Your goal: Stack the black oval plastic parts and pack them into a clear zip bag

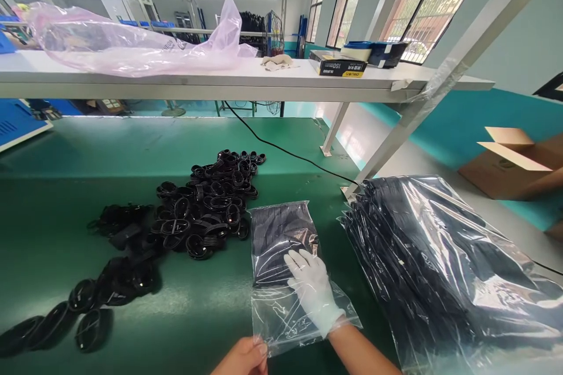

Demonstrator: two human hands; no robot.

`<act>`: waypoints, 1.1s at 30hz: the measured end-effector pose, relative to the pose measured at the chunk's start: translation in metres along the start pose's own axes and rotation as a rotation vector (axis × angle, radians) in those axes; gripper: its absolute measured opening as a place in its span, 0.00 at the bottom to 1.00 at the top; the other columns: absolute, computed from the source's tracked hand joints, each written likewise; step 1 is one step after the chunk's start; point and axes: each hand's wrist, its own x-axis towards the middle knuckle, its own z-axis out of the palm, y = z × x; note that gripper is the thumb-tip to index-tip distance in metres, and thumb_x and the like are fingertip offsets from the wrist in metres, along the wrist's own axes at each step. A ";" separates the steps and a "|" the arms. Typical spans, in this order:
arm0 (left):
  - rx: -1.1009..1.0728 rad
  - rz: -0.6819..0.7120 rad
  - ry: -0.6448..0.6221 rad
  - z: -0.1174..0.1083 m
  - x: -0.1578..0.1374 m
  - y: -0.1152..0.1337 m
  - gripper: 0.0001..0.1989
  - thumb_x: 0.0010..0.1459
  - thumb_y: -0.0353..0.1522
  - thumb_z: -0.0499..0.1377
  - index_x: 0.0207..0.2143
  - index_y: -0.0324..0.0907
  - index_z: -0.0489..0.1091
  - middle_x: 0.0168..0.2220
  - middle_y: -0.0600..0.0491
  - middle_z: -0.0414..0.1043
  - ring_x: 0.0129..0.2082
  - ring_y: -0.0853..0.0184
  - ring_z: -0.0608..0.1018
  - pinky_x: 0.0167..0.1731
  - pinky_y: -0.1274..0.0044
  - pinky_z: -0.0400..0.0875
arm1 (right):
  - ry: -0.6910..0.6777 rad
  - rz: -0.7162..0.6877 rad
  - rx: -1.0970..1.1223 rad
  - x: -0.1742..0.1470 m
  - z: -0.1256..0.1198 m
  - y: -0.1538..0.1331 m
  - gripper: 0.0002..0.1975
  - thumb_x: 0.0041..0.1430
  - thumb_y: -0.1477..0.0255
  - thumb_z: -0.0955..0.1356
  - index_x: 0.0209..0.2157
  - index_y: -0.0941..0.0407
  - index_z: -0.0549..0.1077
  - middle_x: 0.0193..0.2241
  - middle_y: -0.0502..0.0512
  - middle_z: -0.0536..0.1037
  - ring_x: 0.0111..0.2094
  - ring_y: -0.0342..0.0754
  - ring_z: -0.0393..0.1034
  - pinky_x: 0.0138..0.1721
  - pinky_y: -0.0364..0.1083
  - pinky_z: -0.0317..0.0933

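Observation:
A clear plastic bag (281, 310) lies flat on the green table, with a dark ribbed item (281, 228) inside its far part. My left hand (248, 356), bare, pinches the near left corner of the bag between thumb and fingers. In a white glove, my right hand (310, 287) rests flat on top of the bag, fingers stretched out over the near edge of the dark item. The near end of the bag holds only clear film. What exactly the dark item is, I cannot make out.
Left of the bag lies a heap of black looped pieces (211, 205), with more coiled black pieces (94, 328) nearer. A stack of bagged dark items (440, 258) fills the right. Above runs a white shelf (281, 79) with pink plastic film (145, 50). A black cable (285, 151) crosses behind.

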 end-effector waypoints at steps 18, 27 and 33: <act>0.840 0.395 0.633 -0.013 0.000 0.073 0.08 0.56 0.33 0.49 0.36 0.46 0.66 0.38 0.54 0.69 0.37 0.66 0.71 0.35 0.76 0.63 | 0.071 -0.155 -0.063 -0.001 -0.010 -0.015 0.22 0.58 0.71 0.59 0.55 0.56 0.60 0.54 0.54 0.65 0.58 0.53 0.51 0.58 0.56 0.40; 1.472 0.605 0.535 -0.012 0.051 0.096 0.28 0.54 0.28 0.55 0.57 0.45 0.54 0.59 0.53 0.56 0.56 0.58 0.58 0.51 0.64 0.55 | 0.009 -0.145 -0.047 0.014 -0.002 -0.008 0.20 0.57 0.70 0.62 0.52 0.54 0.64 0.53 0.53 0.66 0.56 0.54 0.54 0.56 0.57 0.42; 1.463 0.674 0.726 -0.008 0.055 0.085 0.24 0.55 0.31 0.54 0.56 0.47 0.56 0.56 0.54 0.61 0.53 0.59 0.63 0.49 0.64 0.58 | -0.029 -0.121 -0.046 0.016 -0.005 -0.011 0.23 0.57 0.67 0.63 0.55 0.48 0.60 0.54 0.51 0.65 0.56 0.55 0.54 0.56 0.59 0.40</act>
